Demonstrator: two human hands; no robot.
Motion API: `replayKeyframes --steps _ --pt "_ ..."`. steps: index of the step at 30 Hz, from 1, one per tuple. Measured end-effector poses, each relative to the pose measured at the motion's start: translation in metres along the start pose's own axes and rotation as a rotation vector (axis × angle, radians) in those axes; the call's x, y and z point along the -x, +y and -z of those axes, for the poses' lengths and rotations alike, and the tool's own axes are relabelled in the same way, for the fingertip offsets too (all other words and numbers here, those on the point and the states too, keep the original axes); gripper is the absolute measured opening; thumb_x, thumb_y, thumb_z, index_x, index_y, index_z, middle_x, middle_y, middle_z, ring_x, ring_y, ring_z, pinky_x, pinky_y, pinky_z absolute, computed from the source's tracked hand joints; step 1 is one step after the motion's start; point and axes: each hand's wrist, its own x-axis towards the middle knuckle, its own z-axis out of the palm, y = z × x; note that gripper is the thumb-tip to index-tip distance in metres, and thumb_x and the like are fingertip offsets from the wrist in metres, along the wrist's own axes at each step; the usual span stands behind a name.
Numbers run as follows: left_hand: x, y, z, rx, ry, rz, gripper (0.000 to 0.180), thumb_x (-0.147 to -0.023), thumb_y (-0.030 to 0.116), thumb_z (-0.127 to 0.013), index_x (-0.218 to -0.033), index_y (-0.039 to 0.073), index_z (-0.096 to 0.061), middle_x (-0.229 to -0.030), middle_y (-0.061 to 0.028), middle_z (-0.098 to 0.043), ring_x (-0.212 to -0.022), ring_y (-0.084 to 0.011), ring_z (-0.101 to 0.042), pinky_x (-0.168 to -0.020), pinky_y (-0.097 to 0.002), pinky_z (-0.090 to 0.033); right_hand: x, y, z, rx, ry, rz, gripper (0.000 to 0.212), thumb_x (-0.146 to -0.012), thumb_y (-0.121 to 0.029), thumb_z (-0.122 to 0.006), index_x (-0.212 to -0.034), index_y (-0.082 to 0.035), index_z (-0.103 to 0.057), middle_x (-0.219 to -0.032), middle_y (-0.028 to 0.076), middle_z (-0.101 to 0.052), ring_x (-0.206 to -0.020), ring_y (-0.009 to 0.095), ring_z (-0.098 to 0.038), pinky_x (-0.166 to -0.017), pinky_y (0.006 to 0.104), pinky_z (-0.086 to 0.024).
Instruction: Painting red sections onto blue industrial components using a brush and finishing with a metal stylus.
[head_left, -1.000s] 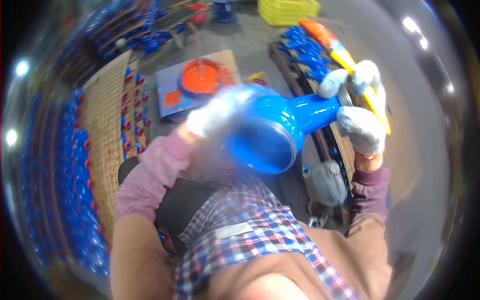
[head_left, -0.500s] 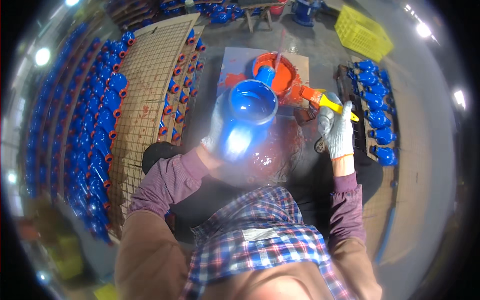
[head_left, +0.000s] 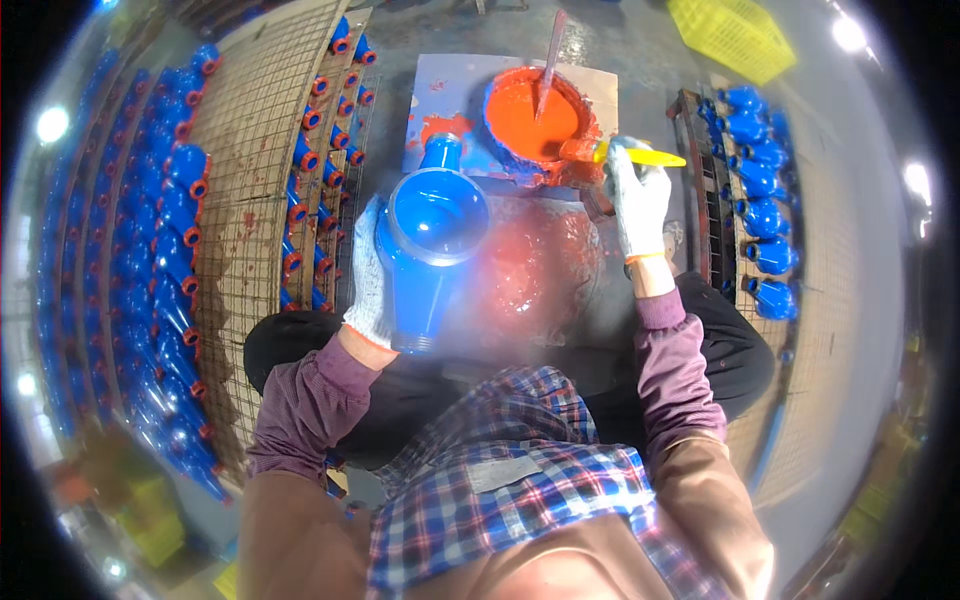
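Observation:
My gloved left hand (head_left: pixel 368 275) is closed around a glossy blue pipe fitting (head_left: pixel 418 305) with a wide open mouth facing up, a threaded lower end and a narrower neck at its far side. My gloved right hand (head_left: pixel 640 205) grips a flat paintbrush (head_left: pixel 655 157) by its yellow handle. Its orange-coated bristles are at the right rim of a round paint bucket (head_left: pixel 490 140). Orange paint (head_left: pixel 535 120) lies inside, and a thin stick (head_left: pixel 552 60) leans in it. The bucket stands on a paint-spotted board (head_left: pixel 428 85).
To the left, mesh-topped boards (head_left: pixel 255 150) stand by rows of blue fittings (head_left: pixel 180 220) with orange ends. A rack on the right carries several blue fittings (head_left: pixel 765 220). A yellow crate (head_left: pixel 735 40) sits at the far right. A shiny, paint-smeared round surface (head_left: pixel 535 275) lies between my legs.
The blue fitting in my left hand has moved left and turned more upright. My right hand has brought the brush left and away from me, to the bucket's rim. The whole view has shifted.

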Motion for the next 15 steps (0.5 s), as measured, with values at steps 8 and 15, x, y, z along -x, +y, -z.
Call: replayKeyframes --steps 8,15 --pt "0.013 -0.010 0.009 -1.161 0.103 -0.323 0.087 -0.093 0.078 -0.045 -0.155 0.017 -0.040 -0.149 -0.0141 -0.054 -0.127 -0.0359 -0.060 -0.096 -0.0563 -0.056 -0.024 0.032 -0.026 0.338 0.011 0.277 0.031 -0.097 -0.022 -0.073 -0.116 0.002 -0.069 -0.095 0.011 -0.074 -0.082 0.019 -0.070 -0.073 0.0319 -0.054" --pt "0.005 -0.006 0.018 0.246 0.004 0.085 0.097 -0.089 0.081 -0.050 -0.154 0.010 -0.041 -0.145 -0.0203 -0.056 -0.120 -0.0443 -0.060 -0.095 -0.0553 -0.055 -0.028 0.034 -0.013 0.340 0.031 0.247 0.034 -0.095 -0.024 -0.075 -0.114 0.004 -0.068 -0.089 0.009 -0.073 -0.077 0.016 -0.066 -0.070 0.0309 -0.052"
